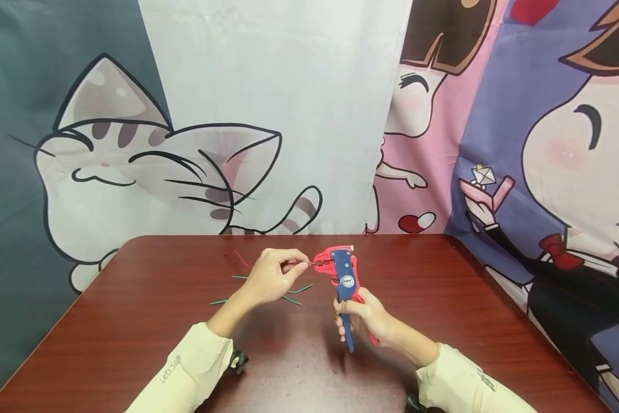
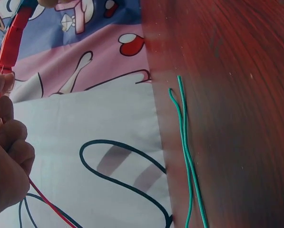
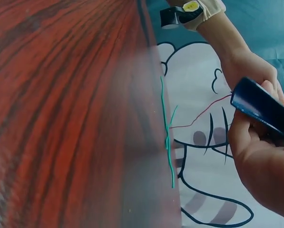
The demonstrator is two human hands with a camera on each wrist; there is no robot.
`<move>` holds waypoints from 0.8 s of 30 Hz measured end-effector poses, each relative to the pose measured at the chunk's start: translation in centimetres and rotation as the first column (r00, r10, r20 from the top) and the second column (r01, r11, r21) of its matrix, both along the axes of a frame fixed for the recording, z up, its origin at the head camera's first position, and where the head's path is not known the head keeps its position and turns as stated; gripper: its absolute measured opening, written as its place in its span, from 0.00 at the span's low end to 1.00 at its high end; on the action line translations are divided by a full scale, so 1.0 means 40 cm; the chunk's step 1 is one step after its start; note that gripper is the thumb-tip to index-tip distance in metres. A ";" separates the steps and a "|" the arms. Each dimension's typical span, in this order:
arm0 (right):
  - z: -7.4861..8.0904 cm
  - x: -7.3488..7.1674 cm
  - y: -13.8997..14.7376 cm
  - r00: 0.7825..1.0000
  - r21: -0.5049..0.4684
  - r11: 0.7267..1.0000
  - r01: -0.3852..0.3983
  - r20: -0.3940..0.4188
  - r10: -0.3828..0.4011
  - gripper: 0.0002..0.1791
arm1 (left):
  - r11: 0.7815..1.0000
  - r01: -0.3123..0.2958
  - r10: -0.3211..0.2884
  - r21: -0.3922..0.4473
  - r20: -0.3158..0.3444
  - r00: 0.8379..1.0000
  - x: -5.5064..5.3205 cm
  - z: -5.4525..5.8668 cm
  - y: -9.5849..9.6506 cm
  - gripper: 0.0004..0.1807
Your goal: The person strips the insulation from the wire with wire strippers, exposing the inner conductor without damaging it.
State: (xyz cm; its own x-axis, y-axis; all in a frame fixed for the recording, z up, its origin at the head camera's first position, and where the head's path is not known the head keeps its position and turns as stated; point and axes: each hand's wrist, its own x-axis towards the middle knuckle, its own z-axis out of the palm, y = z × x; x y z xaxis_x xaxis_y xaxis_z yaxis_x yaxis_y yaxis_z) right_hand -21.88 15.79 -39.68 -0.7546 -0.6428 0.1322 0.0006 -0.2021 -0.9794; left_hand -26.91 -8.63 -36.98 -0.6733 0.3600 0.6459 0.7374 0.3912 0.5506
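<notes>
Thumb and fingers of my left hand (image 1: 273,276) pinch a thin red wire (image 2: 49,203), whose loose tail trails behind the hand. The wire's front end reaches into the red jaws of a blue-and-red wire stripper (image 1: 346,268). My right hand (image 1: 367,319) grips this tool by its handles, head upward, above the table. In the right wrist view the blue handle (image 3: 260,105) juts out past the fingers. In the left wrist view, part of the stripper's red head (image 2: 11,45) shows just beyond the left fingertips.
Several green wires (image 1: 302,290) lie on the brown wooden table (image 1: 417,287), below and behind the left hand. A printed cartoon cloth (image 1: 278,69) hangs along the table's back edge and right side. A dark wrist camera (image 1: 238,362) sits at the left sleeve.
</notes>
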 end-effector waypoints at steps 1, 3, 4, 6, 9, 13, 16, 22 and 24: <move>0.000 -0.001 0.001 1.000 -0.005 1.000 -0.013 0.004 0.013 0.04 | 1.000 0.000 0.000 0.000 0.000 1.000 -0.001 0.000 -0.002 0.04; 0.002 -0.004 0.005 0.999 -0.017 0.999 -0.043 0.006 0.043 0.04 | 1.000 0.001 -0.001 0.005 0.005 1.000 -0.003 -0.001 -0.005 0.04; 0.002 -0.005 0.007 0.998 -0.022 0.998 -0.062 0.003 0.063 0.05 | 1.000 0.001 -0.001 0.010 0.007 1.000 -0.002 -0.001 -0.006 0.04; 0.003 -0.009 0.013 0.994 -0.030 0.994 -0.107 -0.002 0.107 0.06 | 1.000 0.003 -0.003 0.015 0.014 1.000 -0.002 -0.001 -0.009 0.05; 0.002 -0.012 0.021 0.988 -0.016 0.987 -0.157 -0.010 0.157 0.07 | 1.000 0.011 -0.011 0.003 0.026 1.000 -0.001 -0.001 -0.011 0.04; 0.002 -0.011 0.023 0.988 0.010 0.988 -0.154 -0.015 0.154 0.07 | 1.000 0.022 -0.021 -0.014 0.039 0.999 0.001 0.002 -0.011 0.03; 0.003 -0.011 0.022 0.992 0.031 0.992 -0.122 -0.024 0.122 0.06 | 1.000 0.022 -0.022 -0.019 0.044 0.999 0.003 0.003 -0.011 0.03; 0.007 -0.006 0.017 0.998 0.083 0.995 -0.050 -0.020 0.052 0.15 | 0.999 0.029 -0.029 -0.018 0.031 0.999 0.000 0.005 -0.010 0.04; 0.006 -0.002 0.013 0.999 0.090 0.995 -0.033 -0.017 0.034 0.18 | 1.000 0.028 -0.028 -0.012 0.030 0.999 -0.002 0.005 -0.010 0.04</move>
State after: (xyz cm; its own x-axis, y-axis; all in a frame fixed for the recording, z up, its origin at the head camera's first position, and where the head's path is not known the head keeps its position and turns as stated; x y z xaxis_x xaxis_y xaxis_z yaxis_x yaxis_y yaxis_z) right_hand -21.96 16.32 -39.44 -0.7303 -0.6776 0.0867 -0.0121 -0.1140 -0.9934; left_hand -27.01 -9.02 -36.77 -0.6818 0.3865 0.6212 0.7314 0.3774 0.5679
